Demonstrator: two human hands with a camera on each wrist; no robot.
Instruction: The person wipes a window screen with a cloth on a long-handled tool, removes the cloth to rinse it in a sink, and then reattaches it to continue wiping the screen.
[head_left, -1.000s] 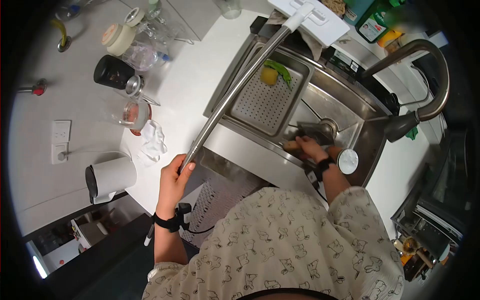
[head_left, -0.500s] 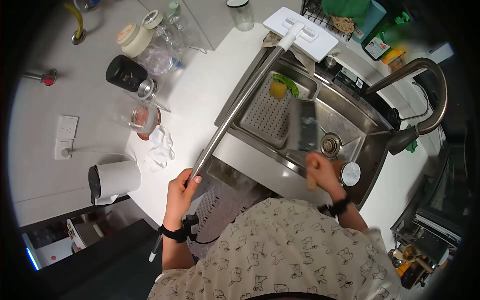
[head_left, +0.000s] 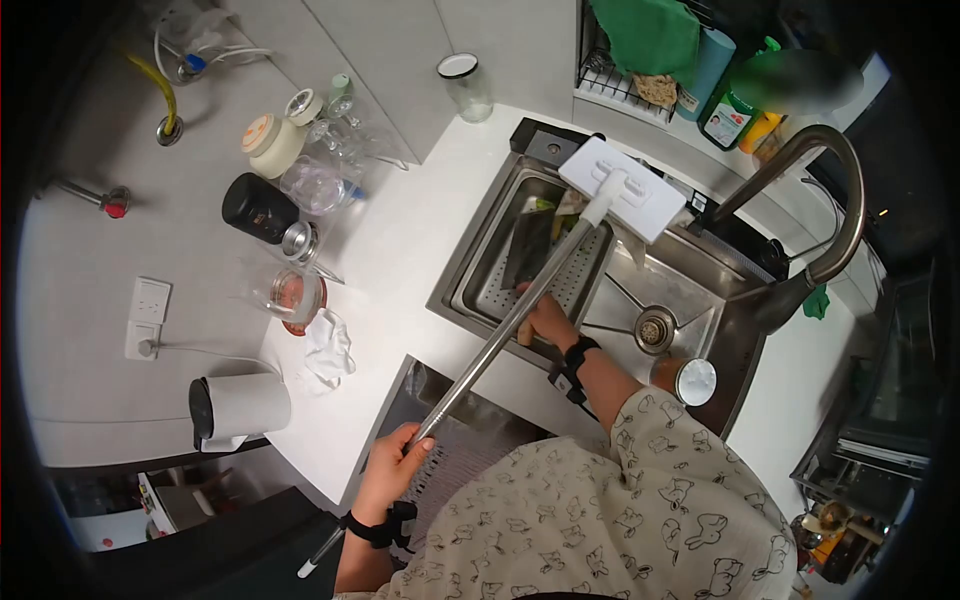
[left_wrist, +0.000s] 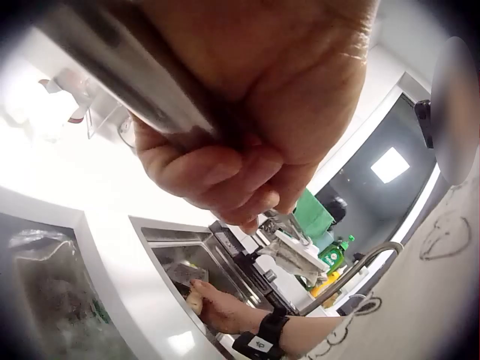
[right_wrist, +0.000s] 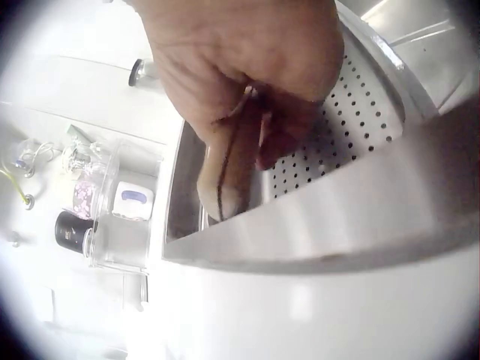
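Observation:
In the head view my left hand [head_left: 392,468] grips the metal pole of a mop [head_left: 490,345], whose white flat head [head_left: 650,215] hangs over the sink's back edge. My right hand [head_left: 550,320] holds a cleaver by its wooden handle [right_wrist: 225,169]; its dark blade [head_left: 528,248] lies over the perforated tray [head_left: 492,300] in the sink. Something green [head_left: 543,205] shows at the blade's far end, partly hidden. The left wrist view shows fingers curled round the pole [left_wrist: 142,75].
A jar with a white lid [head_left: 695,382] stands in the sink, right of the drain [head_left: 655,328]. The faucet [head_left: 860,200] arches at the right. Bottles, a black canister [head_left: 258,208], a white cloth [head_left: 328,352] and a kettle [head_left: 245,410] line the left side.
My right hand has lifted the cleaver from the sink basin and carried it left over the tray. The mop's head has come lower in view, over the sink's back edge, with my left hand still gripping its pole.

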